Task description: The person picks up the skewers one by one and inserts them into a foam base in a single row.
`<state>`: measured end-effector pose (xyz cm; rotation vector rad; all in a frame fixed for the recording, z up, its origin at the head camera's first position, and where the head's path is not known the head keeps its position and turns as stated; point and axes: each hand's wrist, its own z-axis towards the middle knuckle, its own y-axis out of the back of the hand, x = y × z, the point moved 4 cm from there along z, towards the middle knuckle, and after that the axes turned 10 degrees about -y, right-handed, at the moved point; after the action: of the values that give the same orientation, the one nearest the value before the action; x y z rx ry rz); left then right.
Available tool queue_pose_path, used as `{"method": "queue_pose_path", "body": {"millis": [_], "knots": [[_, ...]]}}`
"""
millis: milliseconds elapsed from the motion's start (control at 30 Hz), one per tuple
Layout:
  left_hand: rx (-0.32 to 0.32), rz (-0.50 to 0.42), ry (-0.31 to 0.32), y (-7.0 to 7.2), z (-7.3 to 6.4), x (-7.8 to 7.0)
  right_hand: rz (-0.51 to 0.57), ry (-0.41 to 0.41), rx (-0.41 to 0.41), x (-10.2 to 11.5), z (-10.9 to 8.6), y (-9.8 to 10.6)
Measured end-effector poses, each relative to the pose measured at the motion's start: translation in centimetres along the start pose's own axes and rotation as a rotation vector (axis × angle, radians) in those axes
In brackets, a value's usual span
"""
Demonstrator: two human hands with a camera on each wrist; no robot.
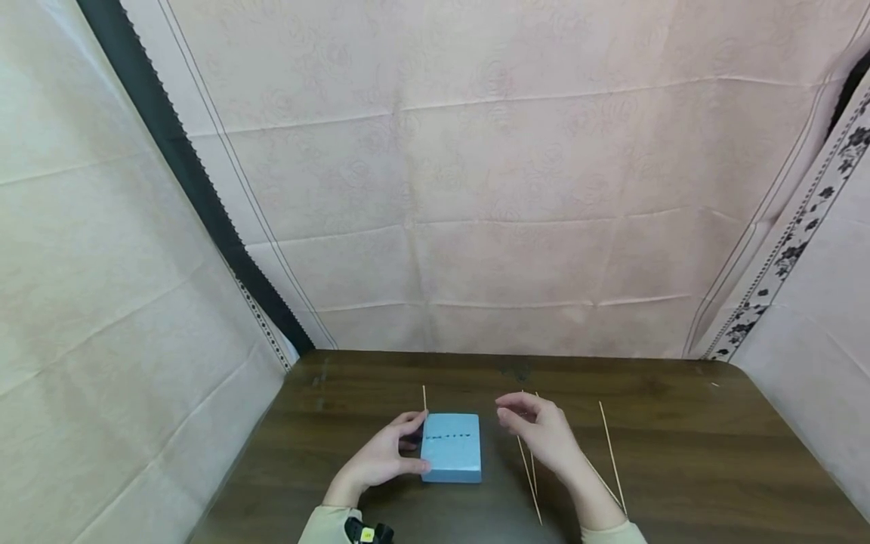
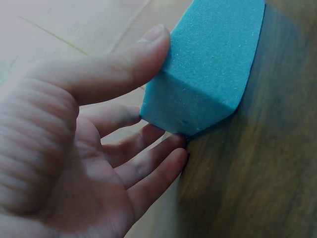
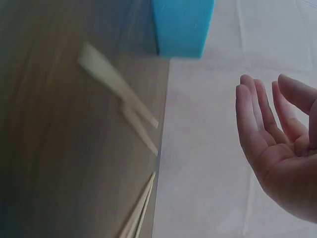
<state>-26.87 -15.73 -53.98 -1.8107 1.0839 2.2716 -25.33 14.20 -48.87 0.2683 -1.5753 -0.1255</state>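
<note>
My left hand (image 1: 386, 455) holds a light blue foam block (image 1: 451, 453) by its left side. In the left wrist view, its thumb presses one edge of the block (image 2: 213, 54) while the fingers touch it lower down. A row of small dark marks crosses the block's top face. One thin wooden stick (image 1: 424, 397) shows at the block's far left corner; whether it is fixed there I cannot tell. To the right of the block, my right hand (image 1: 544, 432) hovers with loosely bent fingers and nothing in them, above thin sticks (image 1: 529, 481) on the table.
More thin sticks (image 1: 614, 458) lie right of the right forearm, meeting at their near ends. The dark wooden table (image 1: 686, 423) is bordered by pale cloth (image 1: 516, 189) at the back and on both sides. A black device (image 1: 367, 531) is on the left wrist.
</note>
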Motion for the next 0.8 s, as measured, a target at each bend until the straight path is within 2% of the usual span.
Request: {"method": "queue_pose_path", "body": {"millis": [367, 467, 633, 800], "knots": [[-0.002, -0.021, 0.0, 0.0, -0.1, 0.4, -0.074, -0.019, 0.083, -2.0, -0.6, 5.2], [-0.004, -0.027, -0.006, -0.1, -0.1, 0.4, -0.126, -0.014, 0.099, -2.5, -1.0, 6.9], [-0.004, -0.017, -0.003, -0.2, -0.1, 0.4, -0.171, -0.065, 0.124, -3.7, -1.6, 9.7], [-0.006, -0.002, 0.003, 0.1, -0.2, 0.5, -0.158, -0.102, 0.154, -4.8, -1.8, 12.0]]}}
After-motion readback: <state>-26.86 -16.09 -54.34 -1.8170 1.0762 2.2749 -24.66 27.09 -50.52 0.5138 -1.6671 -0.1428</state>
